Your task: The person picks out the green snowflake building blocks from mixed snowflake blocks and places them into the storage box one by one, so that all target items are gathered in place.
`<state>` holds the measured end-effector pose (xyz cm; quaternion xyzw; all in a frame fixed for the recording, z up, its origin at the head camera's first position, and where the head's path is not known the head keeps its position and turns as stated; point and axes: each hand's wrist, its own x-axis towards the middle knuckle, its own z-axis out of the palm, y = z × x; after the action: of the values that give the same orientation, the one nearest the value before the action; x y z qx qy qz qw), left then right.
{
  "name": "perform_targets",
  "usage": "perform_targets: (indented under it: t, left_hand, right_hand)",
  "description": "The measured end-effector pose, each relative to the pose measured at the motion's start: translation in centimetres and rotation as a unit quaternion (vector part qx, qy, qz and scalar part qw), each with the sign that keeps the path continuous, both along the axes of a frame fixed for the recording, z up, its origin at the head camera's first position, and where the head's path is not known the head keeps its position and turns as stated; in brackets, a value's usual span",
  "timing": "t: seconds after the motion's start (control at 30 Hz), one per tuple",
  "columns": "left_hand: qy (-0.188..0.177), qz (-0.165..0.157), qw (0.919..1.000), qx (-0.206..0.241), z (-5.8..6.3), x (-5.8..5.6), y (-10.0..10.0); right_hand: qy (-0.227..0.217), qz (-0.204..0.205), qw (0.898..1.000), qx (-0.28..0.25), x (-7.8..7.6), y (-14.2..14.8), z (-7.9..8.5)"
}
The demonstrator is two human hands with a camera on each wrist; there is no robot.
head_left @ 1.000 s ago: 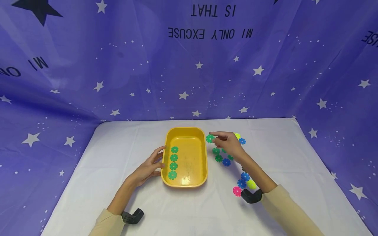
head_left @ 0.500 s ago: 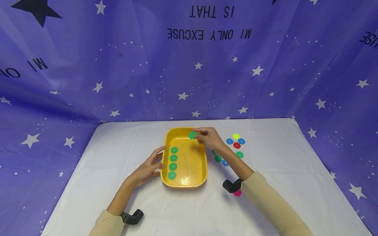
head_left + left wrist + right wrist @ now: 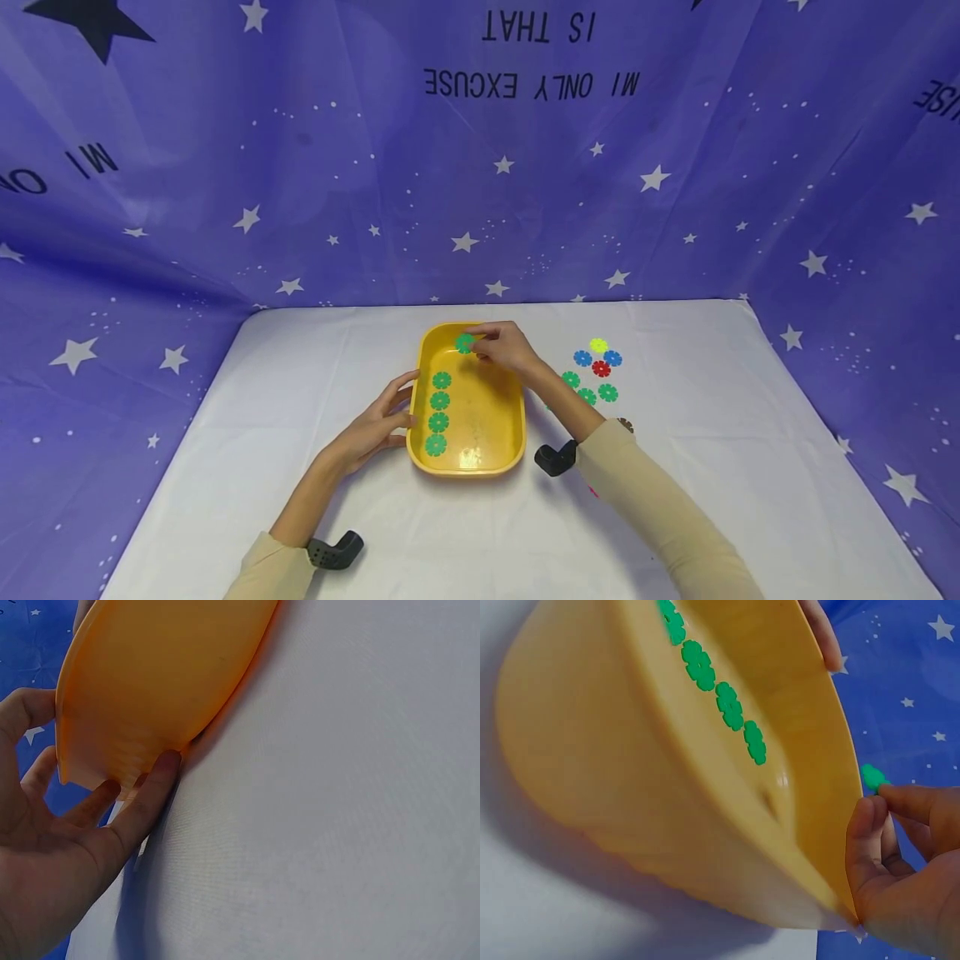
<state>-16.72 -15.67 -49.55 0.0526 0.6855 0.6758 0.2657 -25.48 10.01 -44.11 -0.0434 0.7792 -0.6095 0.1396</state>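
A yellow plastic tray [image 3: 483,404] lies mid-table, with a column of green snowflake discs [image 3: 439,401] along the left of its floor. My left hand [image 3: 373,427] rests against the tray's left side, fingers spread; the left wrist view has its fingertips [image 3: 166,763] touching the outer wall and rim. Over the far end of the tray, my right hand [image 3: 504,345] pinches another green snowflake disc [image 3: 465,343] between thumb and fingers. That disc [image 3: 873,778] appears past the rim in the right wrist view.
Right of the tray lie loose green discs [image 3: 587,397], a red disc [image 3: 601,368], blue discs [image 3: 582,358] and a yellow disc [image 3: 598,345]. My right forearm partly covers a brown disc [image 3: 626,425] and a pink one. A purple star-patterned cloth [image 3: 465,208] hangs behind.
My right hand has carried the green snowflake disc leftward, from beside the tray's right rim to above its far end. The left hand and the tray hold almost still.
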Motion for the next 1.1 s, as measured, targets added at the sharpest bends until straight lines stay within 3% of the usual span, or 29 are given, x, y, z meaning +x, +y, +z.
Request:
perform_targets:
  t: [0.33, 0.87, 1.1]
  left_hand:
    - [-0.002, -0.002, 1.0000, 0.005, 0.1, 0.0, 0.0]
    - [-0.004, 0.003, 1.0000, 0.003, -0.2, -0.1, -0.1]
    - [-0.003, 0.002, 0.9999, 0.010, -0.2, -0.2, -0.1]
  right_hand:
    - [-0.022, -0.007, 1.000, 0.008, -1.1, -1.4, -0.5]
    - [-0.034, -0.007, 0.998, 0.050, -1.5, -3.1, -1.3]
    - [-0.060, -0.008, 0.998, 0.010, -1.7, -3.9, -1.9]
